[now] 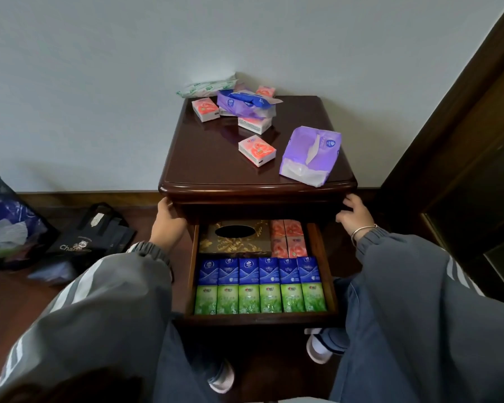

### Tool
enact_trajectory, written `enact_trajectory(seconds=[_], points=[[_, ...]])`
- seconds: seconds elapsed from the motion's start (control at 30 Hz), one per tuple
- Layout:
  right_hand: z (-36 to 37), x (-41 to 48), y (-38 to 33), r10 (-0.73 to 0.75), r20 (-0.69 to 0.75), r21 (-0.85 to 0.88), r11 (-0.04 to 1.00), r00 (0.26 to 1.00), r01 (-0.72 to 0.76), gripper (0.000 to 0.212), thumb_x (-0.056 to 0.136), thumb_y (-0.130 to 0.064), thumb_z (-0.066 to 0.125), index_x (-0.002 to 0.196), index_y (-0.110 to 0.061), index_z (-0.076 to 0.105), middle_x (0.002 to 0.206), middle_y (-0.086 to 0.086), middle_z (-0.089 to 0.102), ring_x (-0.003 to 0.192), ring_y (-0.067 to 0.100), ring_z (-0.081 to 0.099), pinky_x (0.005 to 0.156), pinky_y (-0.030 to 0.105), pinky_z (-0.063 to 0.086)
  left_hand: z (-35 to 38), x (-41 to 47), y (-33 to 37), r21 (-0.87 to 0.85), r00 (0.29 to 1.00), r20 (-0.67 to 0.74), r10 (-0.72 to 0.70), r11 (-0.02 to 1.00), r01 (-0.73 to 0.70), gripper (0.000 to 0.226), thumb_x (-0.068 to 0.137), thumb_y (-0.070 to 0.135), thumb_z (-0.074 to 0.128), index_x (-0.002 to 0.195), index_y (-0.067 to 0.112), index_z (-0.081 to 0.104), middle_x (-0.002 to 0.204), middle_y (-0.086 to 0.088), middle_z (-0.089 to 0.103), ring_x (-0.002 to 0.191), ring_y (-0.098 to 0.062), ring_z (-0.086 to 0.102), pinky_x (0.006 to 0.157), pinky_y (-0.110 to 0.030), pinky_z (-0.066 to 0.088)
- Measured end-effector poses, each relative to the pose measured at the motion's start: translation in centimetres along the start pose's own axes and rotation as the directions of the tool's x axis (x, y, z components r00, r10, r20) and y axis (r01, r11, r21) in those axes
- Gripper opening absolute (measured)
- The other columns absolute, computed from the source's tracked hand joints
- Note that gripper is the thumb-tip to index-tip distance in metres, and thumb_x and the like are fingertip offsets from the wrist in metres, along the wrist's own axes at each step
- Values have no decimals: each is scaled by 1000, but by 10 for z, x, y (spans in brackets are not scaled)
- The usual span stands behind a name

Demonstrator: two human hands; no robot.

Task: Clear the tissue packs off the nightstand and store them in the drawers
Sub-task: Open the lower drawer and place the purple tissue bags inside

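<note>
Fingers (pixel 165 203) of left hand (pixel 169 226) and right hand (pixel 355 217) are curling round the nightstand (pixel 210 161) sides, gripping it; tissue packs (pixel 257 150) are lying above, untouched.

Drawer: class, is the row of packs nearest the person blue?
No: in the drawer, the nearest row is green packs, and the blue packs stand in the row behind them.
</note>
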State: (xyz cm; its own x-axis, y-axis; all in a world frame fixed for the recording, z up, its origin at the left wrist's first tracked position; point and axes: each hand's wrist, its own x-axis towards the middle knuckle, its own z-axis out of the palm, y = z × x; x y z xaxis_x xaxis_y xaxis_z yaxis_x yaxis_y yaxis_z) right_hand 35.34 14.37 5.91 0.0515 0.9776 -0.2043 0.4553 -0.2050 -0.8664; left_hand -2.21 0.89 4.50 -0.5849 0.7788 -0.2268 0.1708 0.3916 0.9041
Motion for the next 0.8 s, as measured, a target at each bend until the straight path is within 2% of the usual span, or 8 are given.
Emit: enact_trajectory(seconds=[0.2, 0.3, 0.4, 0.47, 0.53, 0.63, 0.7, 0.8], points=[[-40, -12, 0, 61, 184, -208, 978, 981, -22, 60, 79, 2, 61, 136, -9, 44, 135, 12, 53, 124, 26, 49, 100, 31, 38, -37, -20, 0, 108, 992, 124, 0, 994, -13, 59, 84, -7, 59, 137, 10, 40, 121, -9, 59, 104, -17, 57, 73, -16, 46], [-53, -29, -9, 32, 148, -493, 869, 989, 46, 58, 84, -14, 61, 138, -10, 43, 137, 12, 51, 126, 28, 48, 106, 34, 37, -48, -34, 12, 434, 972, 236, 21, 892, -125, 65, 87, 11, 64, 145, 11, 34, 138, -13, 51, 124, -27, 49, 101, -37, 42], [-36, -62, -23, -319, 39, -560, 778, 947, 285, 54, 85, -15, 57, 137, -7, 45, 138, 15, 50, 127, 30, 47, 105, 34, 36, -26, -59, 27, 776, 946, 104, 307, 570, -271, 63, 87, 31, 61, 142, 11, 40, 143, -14, 46, 134, -33, 38, 108, -48, 36], [-10, -82, -32, -499, 188, -580, 639, 846, 505, 54, 87, -19, 55, 139, -10, 42, 145, 10, 42, 135, 24, 39, 111, 37, 30, 4, -76, 39, 775, 872, 169, 459, 485, -406, 59, 90, 34, 56, 144, 15, 40, 150, -10, 39, 140, -29, 32, 112, -48, 30], [14, -89, -40, -490, 344, -664, 476, 801, 577, 58, 90, -28, 49, 145, -18, 31, 153, 2, 30, 142, 17, 25, 115, 42, 19, 33, -83, 47, 761, 836, 326, 442, 402, -509, 59, 95, 38, 48, 149, 21, 32, 157, -3, 29, 146, -23, 21, 117, -47, 20], [28, -87, -43, -286, 411, -749, 435, 866, 499, 63, 92, -36, 47, 148, -20, 21, 156, -1, 22, 144, 15, 17, 116, 48, 11, 56, -86, 49, 796, 870, 399, 290, 362, -485, 62, 96, 44, 43, 152, 24, 23, 159, 1, 23, 148, -20, 14, 119, -49, 13], [27, -90, -39, -221, 434, -756, 439, 874, 486, 67, 91, -36, 50, 148, -20, 20, 156, -1, 20, 145, 16, 16, 116, 51, 10, 59, -88, 49, 813, 880, 383, 283, 350, -466, 64, 94, 48, 44, 151, 23, 26, 157, 0, 28, 147, -20, 18, 118, -51, 12], [17, -98, -34, -311, 448, -753, 374, 838, 541, 63, 86, -33, 54, 143, -22, 31, 146, 1, 37, 135, 21, 34, 115, 47, 17, 55, -91, 58, 792, 865, 390, 315, 363, -490, 55, 94, 52, 41, 141, 21, 44, 143, -2, 47, 134, -22, 41, 115, -46, 25]])
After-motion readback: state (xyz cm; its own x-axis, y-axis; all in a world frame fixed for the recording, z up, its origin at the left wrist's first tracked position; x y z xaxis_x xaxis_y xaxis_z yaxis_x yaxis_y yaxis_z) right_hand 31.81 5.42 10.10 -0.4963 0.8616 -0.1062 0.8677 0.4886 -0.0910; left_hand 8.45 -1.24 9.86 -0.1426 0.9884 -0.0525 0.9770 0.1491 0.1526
